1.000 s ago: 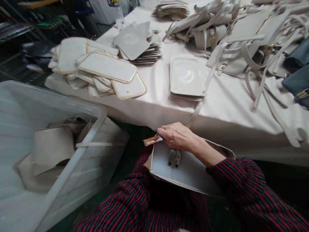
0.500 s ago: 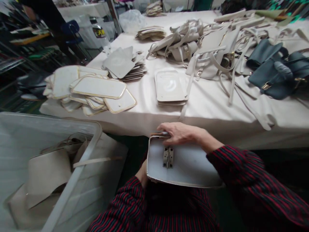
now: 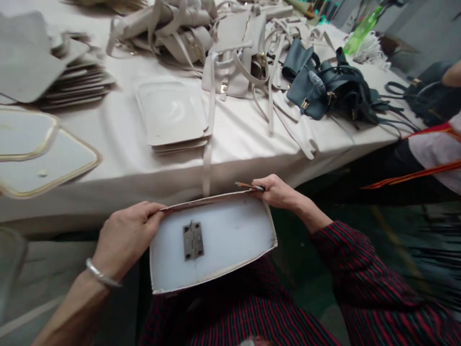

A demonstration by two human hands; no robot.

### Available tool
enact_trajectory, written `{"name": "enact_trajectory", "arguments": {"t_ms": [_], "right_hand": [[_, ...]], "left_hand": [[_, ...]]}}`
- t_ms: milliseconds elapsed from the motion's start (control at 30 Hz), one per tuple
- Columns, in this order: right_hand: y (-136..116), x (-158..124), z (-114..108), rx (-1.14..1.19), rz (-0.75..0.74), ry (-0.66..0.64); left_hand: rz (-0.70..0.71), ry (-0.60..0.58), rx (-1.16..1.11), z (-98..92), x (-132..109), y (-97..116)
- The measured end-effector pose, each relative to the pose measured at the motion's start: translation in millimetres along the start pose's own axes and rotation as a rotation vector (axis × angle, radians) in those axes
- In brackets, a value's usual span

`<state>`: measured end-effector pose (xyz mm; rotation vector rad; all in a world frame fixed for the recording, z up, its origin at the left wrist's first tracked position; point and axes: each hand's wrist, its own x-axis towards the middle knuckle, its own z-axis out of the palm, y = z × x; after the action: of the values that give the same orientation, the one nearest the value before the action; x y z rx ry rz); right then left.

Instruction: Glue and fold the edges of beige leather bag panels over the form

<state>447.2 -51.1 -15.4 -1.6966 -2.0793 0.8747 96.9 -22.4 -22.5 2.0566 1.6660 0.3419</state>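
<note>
A shallow, tray-like white form (image 3: 223, 235) with a thin pale rim lies tilted over my lap. A metal hinge (image 3: 193, 241) is fixed to its white face. My left hand (image 3: 126, 233) grips the rim at the far left corner, thumb and fingers pinched on it. At the far right corner, my right hand (image 3: 275, 191) is closed on a thin dark stick-like tool (image 3: 248, 186) with a brownish end. Its fingers are also against the rim there; the exact kind of tool cannot be made out.
On the cloth-covered table (image 3: 248, 156) are a stack of beige panels (image 3: 173, 113), gold-edged white panels (image 3: 54, 163), beige bags (image 3: 230, 72) and dark bags (image 3: 313, 91). A pale bin (image 3: 12, 269) stands at lower left. Another person (image 3: 435, 149) is at the right.
My view has swung right. My left hand has come from beneath the form to its far left corner. My right hand has slid along the rim to the far right corner.
</note>
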Motion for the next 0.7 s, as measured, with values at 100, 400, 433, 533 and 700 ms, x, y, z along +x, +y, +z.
{"name": "enact_trajectory", "arguments": {"t_ms": [100,400,433,533,700], "right_hand": [[9,7,1,0.194,0.078,-0.096],[-12,-58,23,0.172,0.098,0.196],[-18,-73,30,0.246,0.167,0.197],[-33,-118,59,0.331,0.394,0.358],[-47,-147,91,0.070,0.475,0.621]], "left_hand": [[-0.058,-0.097,0.054,1.0,5,2],[-0.104,-0.117,-0.217,1.6,-62,0],[-0.200,-0.154,-0.323,3.9,-76,-1],[-0.433,-0.111,-0.591,16.6,-116,5],[-0.622,0.188,-0.591,37.6,-145,18]]}}
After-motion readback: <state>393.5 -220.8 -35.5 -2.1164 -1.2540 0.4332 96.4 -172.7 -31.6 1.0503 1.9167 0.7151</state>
